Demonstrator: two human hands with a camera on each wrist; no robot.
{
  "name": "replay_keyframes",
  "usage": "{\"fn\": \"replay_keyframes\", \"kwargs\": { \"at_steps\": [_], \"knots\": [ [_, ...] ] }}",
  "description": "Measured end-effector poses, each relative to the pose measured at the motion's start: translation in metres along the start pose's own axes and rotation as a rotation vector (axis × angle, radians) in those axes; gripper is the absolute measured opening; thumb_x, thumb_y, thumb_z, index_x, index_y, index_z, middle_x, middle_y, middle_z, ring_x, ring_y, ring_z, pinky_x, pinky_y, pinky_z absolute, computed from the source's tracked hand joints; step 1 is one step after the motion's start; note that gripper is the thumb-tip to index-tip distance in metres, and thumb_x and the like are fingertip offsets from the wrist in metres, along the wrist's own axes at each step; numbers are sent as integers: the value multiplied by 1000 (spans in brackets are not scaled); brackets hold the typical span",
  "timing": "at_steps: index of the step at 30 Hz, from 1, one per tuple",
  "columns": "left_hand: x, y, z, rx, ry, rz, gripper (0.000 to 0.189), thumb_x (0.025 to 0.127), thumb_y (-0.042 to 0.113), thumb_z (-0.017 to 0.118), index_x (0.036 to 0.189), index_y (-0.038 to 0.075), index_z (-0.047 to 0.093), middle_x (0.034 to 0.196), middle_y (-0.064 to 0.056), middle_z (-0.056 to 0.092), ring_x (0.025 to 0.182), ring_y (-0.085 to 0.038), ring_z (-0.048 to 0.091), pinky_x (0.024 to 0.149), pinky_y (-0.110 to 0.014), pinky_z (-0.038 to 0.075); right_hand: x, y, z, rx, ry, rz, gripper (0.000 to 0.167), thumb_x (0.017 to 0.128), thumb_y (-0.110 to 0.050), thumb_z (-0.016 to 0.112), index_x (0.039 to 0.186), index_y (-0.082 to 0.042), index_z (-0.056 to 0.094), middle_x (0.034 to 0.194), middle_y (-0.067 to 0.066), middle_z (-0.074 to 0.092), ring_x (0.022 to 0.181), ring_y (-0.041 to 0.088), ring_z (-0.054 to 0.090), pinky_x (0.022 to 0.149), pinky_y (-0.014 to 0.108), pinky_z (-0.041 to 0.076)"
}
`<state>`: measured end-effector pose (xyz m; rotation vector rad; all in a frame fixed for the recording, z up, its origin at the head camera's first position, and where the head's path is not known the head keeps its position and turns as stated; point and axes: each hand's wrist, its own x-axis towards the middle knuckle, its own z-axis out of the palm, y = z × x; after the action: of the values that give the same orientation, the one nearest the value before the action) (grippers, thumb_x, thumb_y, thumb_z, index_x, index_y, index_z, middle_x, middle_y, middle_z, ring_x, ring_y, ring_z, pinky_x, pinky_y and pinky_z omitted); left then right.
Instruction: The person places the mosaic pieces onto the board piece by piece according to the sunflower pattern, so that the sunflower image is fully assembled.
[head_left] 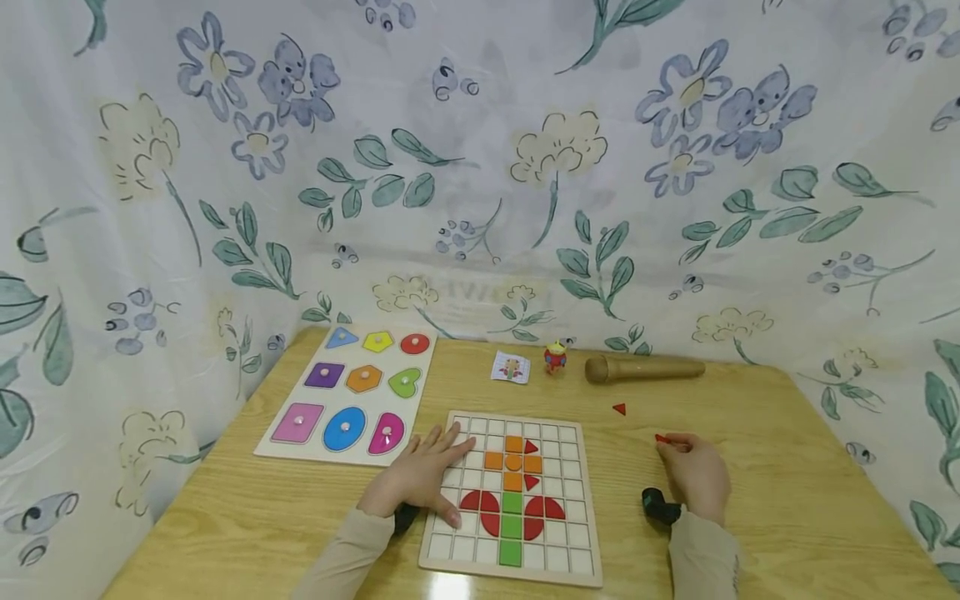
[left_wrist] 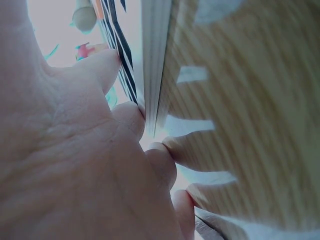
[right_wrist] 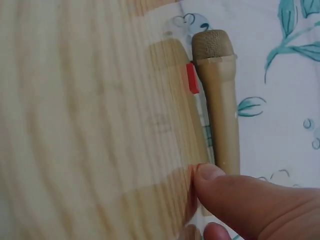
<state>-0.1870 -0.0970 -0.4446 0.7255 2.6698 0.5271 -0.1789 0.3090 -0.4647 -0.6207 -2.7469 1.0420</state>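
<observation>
My left hand [head_left: 420,477] lies with spread fingers over the left edge of a wooden grid board [head_left: 588,533]. In the left wrist view its fingertips rest at the board's rim and on the tabletop. On the grid, orange squares surround an orange circle [head_left: 513,462], with two red triangles [head_left: 531,447] beside them. Green squares [head_left: 512,527] run down below, between red quarter-round pieces [head_left: 553,507]. To the board's right, my right hand [head_left: 699,477] pinches a small red piece [head_left: 661,438] between thumb and finger, low over the table; the fingers mostly cover it.
A loose red triangle [head_left: 619,409] lies beyond the right hand. Behind it are a brown microphone [head_left: 648,369], a small toy figure [head_left: 555,357] and a picture card [head_left: 511,367]. A shape puzzle board [head_left: 292,385] with knobbed pieces stands at the left. Floral cloth [head_left: 480,208] hangs around the table.
</observation>
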Motion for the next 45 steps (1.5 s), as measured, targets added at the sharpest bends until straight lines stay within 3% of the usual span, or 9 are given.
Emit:
{"fn": "replay_keyframes", "kwargs": {
  "at_steps": [6, 9, 17, 23, 28, 33, 39, 45],
  "knots": [
    [4, -7, 3, -13, 6, 11, 110, 61, 50, 86, 152, 17, 33, 163, -15, 16, 149, -44, 9, 117, -65, 9, 2, -14, 8, 27, 23, -112, 28, 88, -17, 68, 106, 3, 64, 100, 23, 68, 88, 36, 62, 71, 37, 45],
    [6, -12, 7, -10, 17, 20, 111, 61, 52, 85, 152, 18, 31, 163, -14, 15, 150, -43, 8, 118, -65, 7, 3, -21, 14, 52, 11, -144, 24, 88, -13, 68, 103, 5, 64, 95, 23, 68, 86, 36, 63, 71, 35, 46],
    [7, -4, 3, -10, -4, 1, 109, 61, 49, 86, 152, 19, 33, 163, -13, 17, 149, -44, 10, 117, -65, 11, 6, -26, 22, 81, -8, -134, 23, 90, -16, 65, 103, 3, 65, 96, 21, 68, 85, 32, 63, 69, 30, 45],
    [-1, -7, 3, -3, 2, -32, 109, 60, 50, 86, 151, 20, 34, 163, -13, 18, 149, -42, 11, 118, -64, 11, 5, -44, 39, 160, -15, -145, 21, 91, -12, 62, 103, 5, 66, 96, 21, 67, 87, 29, 62, 70, 26, 44],
    [-3, -9, 1, -25, 3, -30, 109, 60, 48, 87, 151, 20, 34, 162, -13, 18, 149, -43, 11, 117, -64, 11, 4, -66, 48, 237, -69, -144, 22, 92, -13, 62, 106, 2, 67, 101, 19, 68, 80, 16, 59, 65, 21, 42],
    [-1, -8, 1, -20, 6, -14, 109, 61, 49, 87, 152, 20, 34, 163, -13, 18, 149, -43, 12, 118, -64, 11, 0, -92, 56, 309, -148, -198, 21, 92, -9, 63, 108, 4, 66, 99, 20, 67, 73, 9, 55, 60, 20, 44],
    [-2, -7, 3, -16, -11, -3, 109, 61, 50, 86, 151, 19, 34, 163, -13, 18, 149, -43, 12, 117, -65, 11, -19, -123, 81, 275, -255, -290, 11, 89, -8, 66, 99, -2, 69, 92, 11, 67, 72, 12, 54, 63, 25, 44],
    [-2, -6, 0, -29, -2, -4, 109, 60, 49, 87, 151, 19, 35, 162, -13, 19, 149, -42, 12, 118, -64, 10, -38, -151, 107, 233, -357, -445, 5, 87, -7, 68, 91, -5, 70, 83, 7, 67, 59, 12, 49, 52, 24, 43]
  ]
}}
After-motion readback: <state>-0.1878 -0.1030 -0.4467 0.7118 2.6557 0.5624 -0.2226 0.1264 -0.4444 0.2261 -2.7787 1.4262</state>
